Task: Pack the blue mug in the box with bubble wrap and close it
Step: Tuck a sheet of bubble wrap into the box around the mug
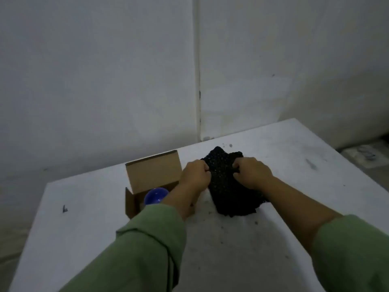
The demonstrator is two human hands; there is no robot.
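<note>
Just right of the box (153,182) holding the blue mug (156,196), our left hand (195,175) and right hand (252,171) both pinched the black bubble wrap (229,190), seemingly to bunch it for padding.

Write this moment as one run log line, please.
stage: wrap handling | left hand: grips bubble wrap | right hand: grips it | blue mug: in box | lid: open

Your two bare hands, left hand (194,175) and right hand (253,172), forearms uncovered, your loose pale green sleeves (147,245) pushed back, a stitched dark seam crossing the left cuff
</note>
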